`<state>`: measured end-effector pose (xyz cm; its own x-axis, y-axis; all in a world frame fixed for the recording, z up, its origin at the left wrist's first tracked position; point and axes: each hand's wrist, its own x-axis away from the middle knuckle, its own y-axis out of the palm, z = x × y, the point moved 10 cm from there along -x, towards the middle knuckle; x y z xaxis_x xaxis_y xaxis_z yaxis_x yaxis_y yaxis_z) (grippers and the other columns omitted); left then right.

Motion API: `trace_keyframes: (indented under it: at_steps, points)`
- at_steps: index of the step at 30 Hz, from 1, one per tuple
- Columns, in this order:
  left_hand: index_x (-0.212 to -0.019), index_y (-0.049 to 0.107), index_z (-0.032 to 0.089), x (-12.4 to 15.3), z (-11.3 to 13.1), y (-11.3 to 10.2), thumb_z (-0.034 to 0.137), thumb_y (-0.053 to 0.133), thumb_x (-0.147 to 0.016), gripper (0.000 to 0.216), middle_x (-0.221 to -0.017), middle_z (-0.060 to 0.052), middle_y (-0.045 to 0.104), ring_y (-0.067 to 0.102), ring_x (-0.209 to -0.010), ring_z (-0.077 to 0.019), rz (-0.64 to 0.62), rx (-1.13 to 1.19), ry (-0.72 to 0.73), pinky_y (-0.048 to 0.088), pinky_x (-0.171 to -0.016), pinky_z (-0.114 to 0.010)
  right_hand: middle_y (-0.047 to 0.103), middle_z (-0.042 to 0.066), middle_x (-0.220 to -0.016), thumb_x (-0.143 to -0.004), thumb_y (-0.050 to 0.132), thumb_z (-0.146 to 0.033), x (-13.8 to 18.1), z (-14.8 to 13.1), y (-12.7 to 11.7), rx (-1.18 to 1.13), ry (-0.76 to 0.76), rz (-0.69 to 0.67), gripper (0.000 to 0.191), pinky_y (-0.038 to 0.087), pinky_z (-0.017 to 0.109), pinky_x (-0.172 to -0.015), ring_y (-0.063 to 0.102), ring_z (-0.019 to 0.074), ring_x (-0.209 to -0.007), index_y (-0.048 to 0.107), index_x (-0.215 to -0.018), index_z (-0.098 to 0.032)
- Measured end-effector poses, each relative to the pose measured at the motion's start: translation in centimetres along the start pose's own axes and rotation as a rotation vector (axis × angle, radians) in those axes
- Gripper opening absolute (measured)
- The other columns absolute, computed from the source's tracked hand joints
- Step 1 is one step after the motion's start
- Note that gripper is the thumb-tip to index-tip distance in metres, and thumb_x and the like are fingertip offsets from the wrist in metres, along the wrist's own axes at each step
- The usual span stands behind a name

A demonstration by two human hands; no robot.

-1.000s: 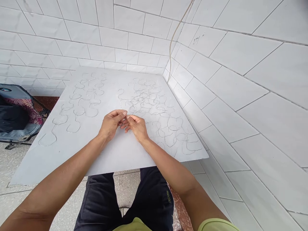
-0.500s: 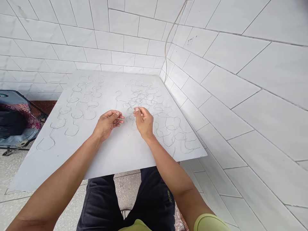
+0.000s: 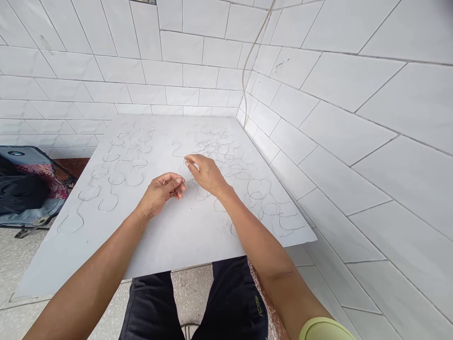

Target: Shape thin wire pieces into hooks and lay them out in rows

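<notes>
My left hand (image 3: 163, 192) is closed in a pinch over the white board, holding a thin bent piece of wire (image 3: 179, 171). A curved part of that wire shows around its fingers. Just above and to the right, my right hand (image 3: 208, 175) has thumb and forefinger brought together at the wire's upper end; the exact contact is too fine to see clearly. Beyond my fingertips, an S-shaped wire (image 3: 176, 150) lies on the board. Several curved wires (image 3: 107, 203) lie in rows at left, and a tangle of similar wires (image 3: 264, 193) spreads at right.
The white board (image 3: 170, 245) lies over my knees, its far edge near the tiled wall (image 3: 198, 75). A second tiled wall (image 3: 339, 137) runs along the right. A cable (image 3: 244, 80) hangs in the corner. A folding chair (image 3: 53, 208) with dark cloth stands at left.
My right hand has moved left and in toward my left hand, its fingertips now at the wire's upper end. My left hand keeps its pinch. The view has tilted slightly upward.
</notes>
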<state>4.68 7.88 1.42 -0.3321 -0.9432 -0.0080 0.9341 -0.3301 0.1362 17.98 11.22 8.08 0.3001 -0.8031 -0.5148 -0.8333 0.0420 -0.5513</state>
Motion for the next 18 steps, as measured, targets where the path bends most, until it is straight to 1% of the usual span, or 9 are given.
trace_keyframes:
  at_steps: [3,6,9,14,16,18]
  points:
    - [-0.094,0.071,0.020,-0.1,-0.4,0.2,0.050,0.073,-0.091,0.030,-0.087,-0.005,0.070,0.061,-0.068,-0.0153,0.001,-0.019,-0.002,0.048,-0.069,-0.032,0.069,0.004,-0.087,-0.107,0.046,-0.034,0.7,0.9,0.5,-0.015,0.016,0.036,0.030,0.047,0.033,-0.082,0.064,0.0216,-0.088,0.069,-0.090,-0.023]
    - [-0.093,0.071,0.020,-0.1,-0.9,0.6,0.051,0.071,-0.092,0.031,-0.085,-0.005,0.070,0.061,-0.067,-0.0154,-0.009,-0.017,-0.014,0.048,-0.069,-0.033,0.065,0.003,-0.080,-0.108,0.043,-0.034,1.4,1.3,0.7,-0.009,0.013,0.051,0.035,0.044,0.031,-0.075,0.063,0.0196,-0.081,0.065,-0.082,-0.023]
    - [-0.090,0.071,0.019,-0.1,-1.4,1.2,0.049,0.070,-0.093,0.030,-0.084,-0.005,0.069,0.061,-0.067,-0.0155,-0.037,-0.028,-0.034,0.049,-0.069,-0.033,0.061,0.002,-0.073,-0.108,0.042,-0.035,2.0,1.5,1.0,0.010,0.020,0.062,0.038,0.042,0.029,-0.071,0.060,0.0179,-0.074,0.060,-0.077,-0.023]
    - [-0.085,0.070,0.019,0.0,-1.8,1.8,0.048,0.072,-0.092,0.030,-0.082,-0.006,0.070,0.061,-0.068,-0.0160,-0.067,-0.036,-0.050,0.049,-0.070,-0.033,0.061,0.001,-0.069,-0.108,0.041,-0.039,2.7,2.2,1.7,-0.001,0.066,0.086,0.041,0.040,0.030,-0.063,0.054,0.0158,-0.062,0.056,-0.074,-0.023]
    - [-0.085,0.070,0.019,0.0,-2.0,1.6,0.049,0.073,-0.091,0.030,-0.082,-0.006,0.070,0.061,-0.067,-0.0160,-0.063,-0.031,-0.062,0.049,-0.069,-0.033,0.063,0.001,-0.069,-0.107,0.042,-0.041,2.7,2.5,1.8,-0.036,0.088,0.079,0.041,0.041,0.030,-0.063,0.055,0.0157,-0.062,0.059,-0.075,-0.023]
    - [-0.086,0.071,0.019,-0.1,-2.1,1.2,0.049,0.073,-0.091,0.031,-0.081,-0.005,0.070,0.062,-0.066,-0.0153,-0.053,-0.024,-0.063,0.049,-0.069,-0.032,0.066,0.001,-0.072,-0.106,0.046,-0.043,2.7,2.8,1.6,-0.092,0.118,0.073,0.036,0.044,0.030,-0.064,0.059,0.0164,-0.065,0.066,-0.084,-0.023]
